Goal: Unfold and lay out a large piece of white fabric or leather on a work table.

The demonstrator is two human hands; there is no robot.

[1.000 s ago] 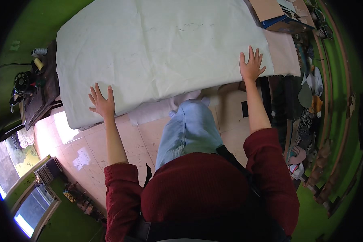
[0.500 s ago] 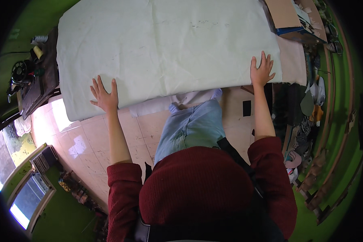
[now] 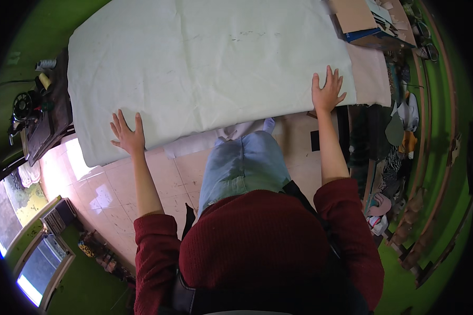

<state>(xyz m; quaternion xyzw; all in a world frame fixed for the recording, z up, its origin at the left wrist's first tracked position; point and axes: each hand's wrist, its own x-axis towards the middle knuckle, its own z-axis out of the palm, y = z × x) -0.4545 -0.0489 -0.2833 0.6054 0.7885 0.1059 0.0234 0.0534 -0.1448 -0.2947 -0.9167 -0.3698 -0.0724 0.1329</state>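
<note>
A large pale green-white sheet of cloth covers the table in front of me, with faint creases and a few dark marks near its middle. Near the sheet's front left edge, my left hand lies flat with the fingers spread. My right hand rests the same way close to the front right corner. Both palms touch the sheet, and neither hand holds anything. Below the front edge hangs a paler piece of cloth.
On the table's far right stands an open cardboard box with papers in it. A sewing machine with a black handwheel and thread cones are at the left. Piled cloths lie to the right, over a tiled floor.
The sheet, box and right hand sit slightly further left in view. My left hand appears a little lower; both hands stay flat on the sheet.
</note>
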